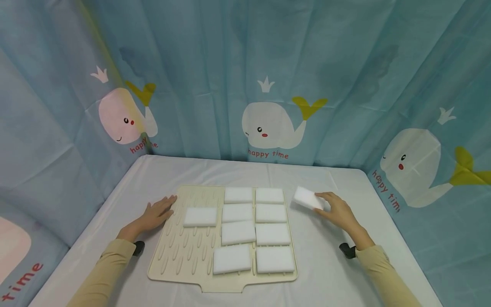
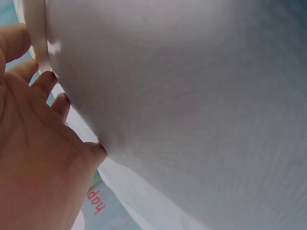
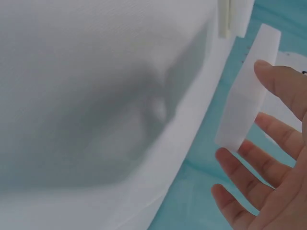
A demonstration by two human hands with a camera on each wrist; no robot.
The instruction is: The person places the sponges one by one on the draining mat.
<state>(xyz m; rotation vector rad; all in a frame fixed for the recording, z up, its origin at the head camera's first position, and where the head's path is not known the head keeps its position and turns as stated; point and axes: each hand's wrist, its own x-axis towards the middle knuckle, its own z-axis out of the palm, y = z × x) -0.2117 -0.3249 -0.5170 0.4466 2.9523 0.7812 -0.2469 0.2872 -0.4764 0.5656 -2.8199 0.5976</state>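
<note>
A white sponge block is held between the thumb and fingers of my right hand, just off the right edge of the cream ribbed tray. In the right wrist view the same sponge is raised above the white cloth, with its shadow below. My left hand lies at the tray's left edge, its fingers touching the rim. From the left wrist view, this hand has its fingers spread along the edge. More white sponges lie flat on the tray in two columns at the right, with one toward the left.
A white cloth covers the table. Behind and beside it hangs a blue curtain with whale prints. A tab juts from the tray's near edge. Dark wrist straps show at both sleeves.
</note>
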